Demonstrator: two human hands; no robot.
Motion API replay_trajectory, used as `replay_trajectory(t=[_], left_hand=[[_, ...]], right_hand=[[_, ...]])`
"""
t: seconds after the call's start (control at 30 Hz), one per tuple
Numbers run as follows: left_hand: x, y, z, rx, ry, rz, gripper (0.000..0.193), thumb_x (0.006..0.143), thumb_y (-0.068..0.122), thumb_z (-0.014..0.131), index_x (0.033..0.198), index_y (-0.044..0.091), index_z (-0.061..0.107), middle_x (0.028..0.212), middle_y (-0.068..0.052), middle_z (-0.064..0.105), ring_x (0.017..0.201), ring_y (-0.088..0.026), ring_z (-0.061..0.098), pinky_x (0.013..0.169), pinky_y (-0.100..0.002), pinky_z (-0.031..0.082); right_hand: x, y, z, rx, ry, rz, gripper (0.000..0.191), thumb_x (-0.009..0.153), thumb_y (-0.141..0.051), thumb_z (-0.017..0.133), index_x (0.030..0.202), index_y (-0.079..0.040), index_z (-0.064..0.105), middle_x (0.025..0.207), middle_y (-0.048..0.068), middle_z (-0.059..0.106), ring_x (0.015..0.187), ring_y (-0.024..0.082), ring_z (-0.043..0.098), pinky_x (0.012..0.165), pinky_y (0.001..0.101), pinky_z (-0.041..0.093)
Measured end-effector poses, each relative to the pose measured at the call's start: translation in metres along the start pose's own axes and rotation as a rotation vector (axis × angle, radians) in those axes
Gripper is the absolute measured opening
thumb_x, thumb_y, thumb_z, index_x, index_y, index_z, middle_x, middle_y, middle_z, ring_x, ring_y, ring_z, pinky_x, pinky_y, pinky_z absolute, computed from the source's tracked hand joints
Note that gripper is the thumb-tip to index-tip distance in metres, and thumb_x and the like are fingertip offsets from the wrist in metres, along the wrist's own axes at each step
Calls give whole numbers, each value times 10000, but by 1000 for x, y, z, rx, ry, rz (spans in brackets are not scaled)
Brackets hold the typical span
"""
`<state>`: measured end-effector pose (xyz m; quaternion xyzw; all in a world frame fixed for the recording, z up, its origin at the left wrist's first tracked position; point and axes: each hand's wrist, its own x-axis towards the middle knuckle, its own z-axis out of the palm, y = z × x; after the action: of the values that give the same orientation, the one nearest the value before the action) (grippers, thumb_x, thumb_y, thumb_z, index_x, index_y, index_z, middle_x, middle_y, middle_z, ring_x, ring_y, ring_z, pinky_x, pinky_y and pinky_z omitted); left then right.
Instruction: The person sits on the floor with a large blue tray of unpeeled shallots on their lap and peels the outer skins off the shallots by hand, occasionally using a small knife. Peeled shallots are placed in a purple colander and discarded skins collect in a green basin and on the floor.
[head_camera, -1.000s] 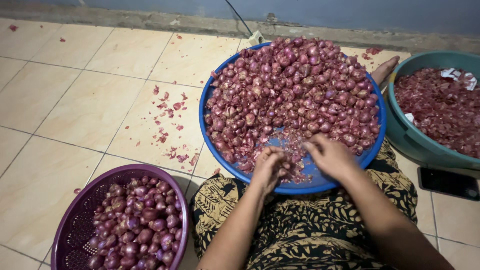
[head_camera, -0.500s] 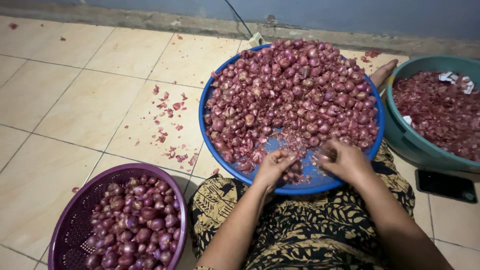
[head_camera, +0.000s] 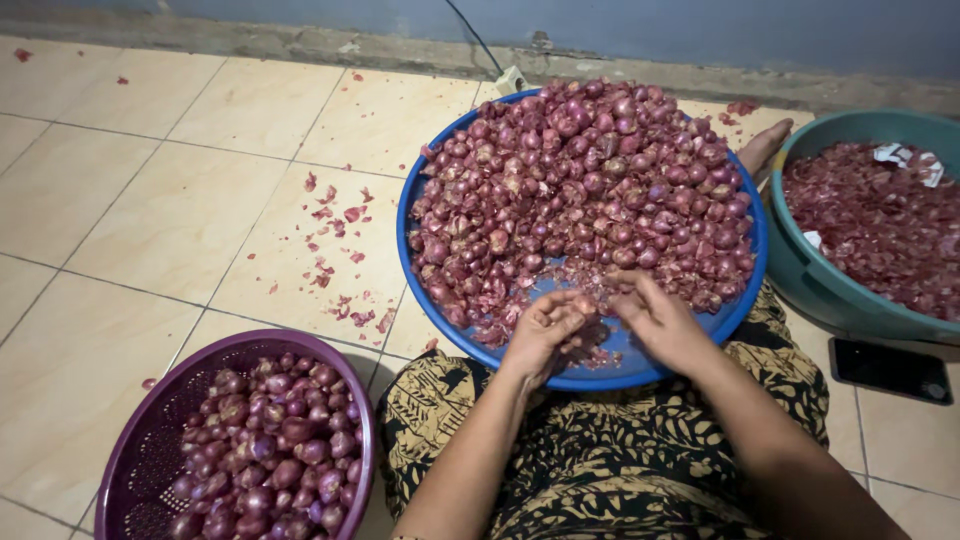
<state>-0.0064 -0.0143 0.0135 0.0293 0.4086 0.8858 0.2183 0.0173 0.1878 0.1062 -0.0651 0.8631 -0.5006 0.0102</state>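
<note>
Both hands meet over the near rim of the blue basin: left hand has its grip curled together around a small shallot, right hand fingers pinch at it from the other side, likely to steady it while skin comes off. Forearms reach forward from the patterned lap. Shallot heap fills the basin. Purple basket of bulbs sits at left, teal tub of peels at right, peel scraps on the tile floor.
</note>
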Motion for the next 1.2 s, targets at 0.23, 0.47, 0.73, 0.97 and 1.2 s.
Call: replay_trajectory(t=[0.23, 0.47, 0.73, 0.97, 1.2], left_hand=[[1, -3, -2, 50, 11, 78, 349, 935, 26, 743, 1262, 8, 621, 1023, -62, 717, 757, -96, 648, 613, -199, 521], [-3, -1, 4, 146, 69, 87, 370, 906, 65, 755, 1257, 11, 655, 1093, -91, 747, 888, -138, 710, 741, -267, 594], [1, -13, -5, 232, 33, 163, 348, 935, 39, 765, 1259, -38, 662, 1126, -117, 751, 985, -154, 722, 874, -269, 610], [-3, -4, -2, 218, 76, 72, 425, 895, 43, 760, 1306, 24, 655, 1067, -90, 741, 835, -130, 694, 674, -242, 553], [-2, -7, -1, 189, 42, 172, 380, 895, -15, 773, 1250, 2, 636, 1087, -87, 731, 911, -119, 700, 794, -233, 616]], right_hand=[[-15, 11, 11, -32, -164, -138, 389, 1039, -261, 559, 1400, -120, 527, 1022, 22, 679, 911, 127, 646, 785, 305, 523], [-2, 13, 4, -41, -151, 281, 359, 1027, -254, 515, 1369, -194, 606, 712, 38, 551, 645, 143, 534, 589, 325, 457], [-11, 12, 11, -128, -116, -27, 330, 1056, -259, 532, 1360, -147, 593, 852, 48, 637, 748, 164, 597, 691, 365, 518], [-6, 17, 2, 114, -133, 243, 450, 1000, -210, 542, 1449, -210, 570, 702, 22, 540, 627, 146, 511, 577, 332, 455], [-12, 25, 10, 122, -227, 157, 395, 1014, -234, 548, 1405, -177, 572, 776, -19, 585, 678, 92, 542, 604, 261, 485]])
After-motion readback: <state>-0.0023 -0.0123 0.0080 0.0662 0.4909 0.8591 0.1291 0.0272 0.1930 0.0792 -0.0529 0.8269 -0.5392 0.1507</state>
